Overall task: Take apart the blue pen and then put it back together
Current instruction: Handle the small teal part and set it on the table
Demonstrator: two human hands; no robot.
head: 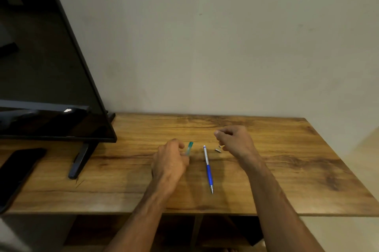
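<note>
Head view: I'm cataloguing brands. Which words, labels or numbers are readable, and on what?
None can be read.
On the blue pen: no print visible, too small to tell.
On the teal tube: none.
On the screen and the phone: dark, no logo shows.

left hand (170, 159) grips teal tube (189, 148) | pen (208, 167) lies on table (287, 169) between the hands, tip toward person; two metal parts (218, 150) just beside right hand (233, 141) | right hand raised, fingers curled; content unclear | TV (41, 67), phone (18, 171) at left
</note>
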